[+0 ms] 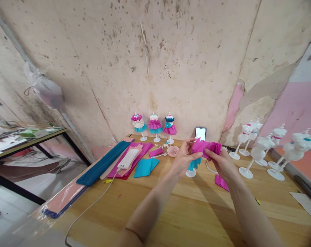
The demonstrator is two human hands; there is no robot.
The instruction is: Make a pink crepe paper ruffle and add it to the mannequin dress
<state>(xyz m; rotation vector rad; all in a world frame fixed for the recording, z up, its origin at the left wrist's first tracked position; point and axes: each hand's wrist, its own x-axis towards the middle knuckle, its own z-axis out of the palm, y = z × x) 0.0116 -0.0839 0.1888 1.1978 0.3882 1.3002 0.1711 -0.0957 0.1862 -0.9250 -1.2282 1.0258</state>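
Both hands are raised over the wooden table [186, 209], pinching a pleated strip of magenta crepe paper [206, 147]. My left hand [184, 158] grips its left end with fingers closed. My right hand [222, 164] holds the right end from below. A teal pleated skirt [193, 164] hangs under the paper on a small white mannequin stand, whose round base [190, 173] rests on the table; the mannequin's body is hidden by my hands.
Three dressed mini mannequins [153, 125] stand at the wall beside a propped phone [200, 133]. Teal and magenta paper sheets [124, 161], a white power bank [128, 159] with cable and a pink bowl [172, 151] lie left. Bare white mannequins [263, 151] crowd the right. A person's leg [29, 169] shows under another table at left.
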